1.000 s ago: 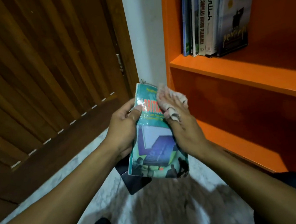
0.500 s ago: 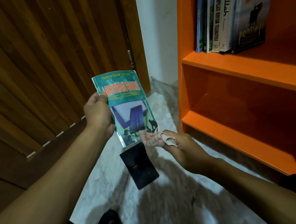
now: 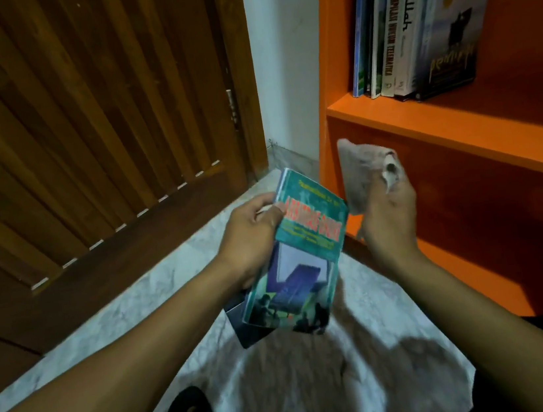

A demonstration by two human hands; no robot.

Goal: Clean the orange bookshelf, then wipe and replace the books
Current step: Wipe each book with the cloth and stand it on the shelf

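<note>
Teal book (image 3: 299, 254) blurred in left hand (image 3: 250, 239) grip, right hand (image 3: 390, 214) clutching cloth (image 3: 360, 173)

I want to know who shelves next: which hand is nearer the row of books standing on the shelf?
Right hand, holding the cloth just below the standing books. Left hand sits farther left, gripping the teal book.

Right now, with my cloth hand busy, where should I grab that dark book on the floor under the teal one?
Probably its near corner, from your side. The dark book lies flat on the floor; the teal book in your left hand hides its far half.
</note>
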